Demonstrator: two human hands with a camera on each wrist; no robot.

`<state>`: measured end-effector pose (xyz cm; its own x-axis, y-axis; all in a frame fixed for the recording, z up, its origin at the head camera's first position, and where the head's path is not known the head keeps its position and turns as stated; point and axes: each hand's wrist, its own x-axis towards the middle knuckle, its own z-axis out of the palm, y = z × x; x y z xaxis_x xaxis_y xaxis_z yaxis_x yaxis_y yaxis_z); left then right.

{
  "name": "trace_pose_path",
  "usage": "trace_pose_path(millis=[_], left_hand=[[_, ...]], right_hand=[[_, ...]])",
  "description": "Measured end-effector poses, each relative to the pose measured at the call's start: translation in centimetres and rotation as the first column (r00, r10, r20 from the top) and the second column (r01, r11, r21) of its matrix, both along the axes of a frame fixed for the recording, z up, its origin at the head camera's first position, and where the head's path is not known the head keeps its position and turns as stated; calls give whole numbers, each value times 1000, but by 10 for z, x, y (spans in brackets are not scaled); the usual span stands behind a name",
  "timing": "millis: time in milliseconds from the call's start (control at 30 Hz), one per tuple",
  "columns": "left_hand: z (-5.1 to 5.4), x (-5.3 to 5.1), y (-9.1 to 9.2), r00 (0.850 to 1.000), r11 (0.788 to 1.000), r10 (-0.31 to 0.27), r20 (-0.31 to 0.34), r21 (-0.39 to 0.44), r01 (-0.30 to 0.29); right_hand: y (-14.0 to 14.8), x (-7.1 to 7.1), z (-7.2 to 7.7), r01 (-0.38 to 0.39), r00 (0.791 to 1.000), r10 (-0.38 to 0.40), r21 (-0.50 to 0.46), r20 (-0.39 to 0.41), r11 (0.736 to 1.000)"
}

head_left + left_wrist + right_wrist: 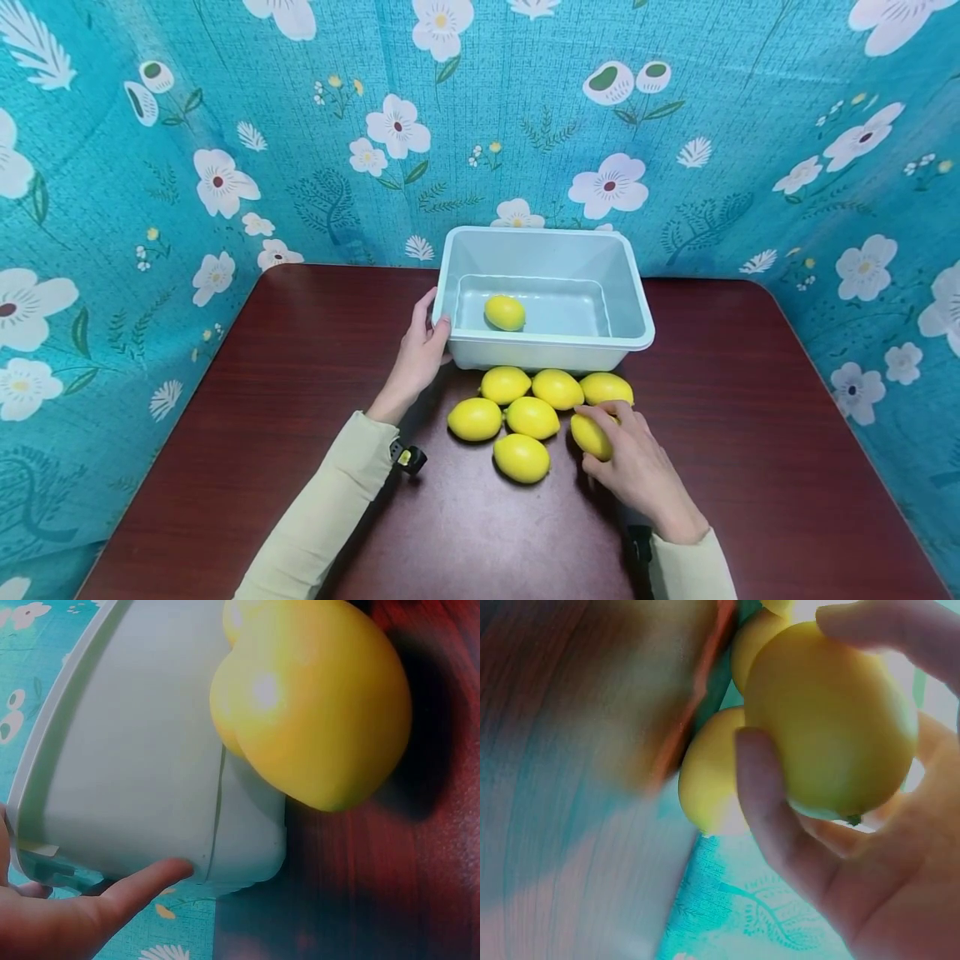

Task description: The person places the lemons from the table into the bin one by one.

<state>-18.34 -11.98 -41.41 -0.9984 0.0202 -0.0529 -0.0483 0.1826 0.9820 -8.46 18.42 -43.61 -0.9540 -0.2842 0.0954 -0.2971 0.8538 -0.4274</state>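
Lemon (pixel 588 436) pinched in my right hand (pixel 639 467)
My left hand (pixel 417 354) grips the bin (pixel 543 355) at its left end; six loose lemons (pixel 532 417) lie before it.

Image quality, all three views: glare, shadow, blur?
Head: fairly crisp, pale sheen on the table toward the bottom edge. Left wrist: bright highlight on the nearest lemon, dark shadow on the table beside it. Right wrist: hazy, table blurred toward the top, blown-out white patches around the lemon in the right hand.
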Motion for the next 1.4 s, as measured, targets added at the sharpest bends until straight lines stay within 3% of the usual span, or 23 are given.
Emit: trace_pose_path(millis=[1400], left_hand=[[-2, 0, 0, 1000, 1000, 2, -14, -12, -2]], right_hand=[[2, -1, 5, 64, 984, -70, -44, -161, 997]])
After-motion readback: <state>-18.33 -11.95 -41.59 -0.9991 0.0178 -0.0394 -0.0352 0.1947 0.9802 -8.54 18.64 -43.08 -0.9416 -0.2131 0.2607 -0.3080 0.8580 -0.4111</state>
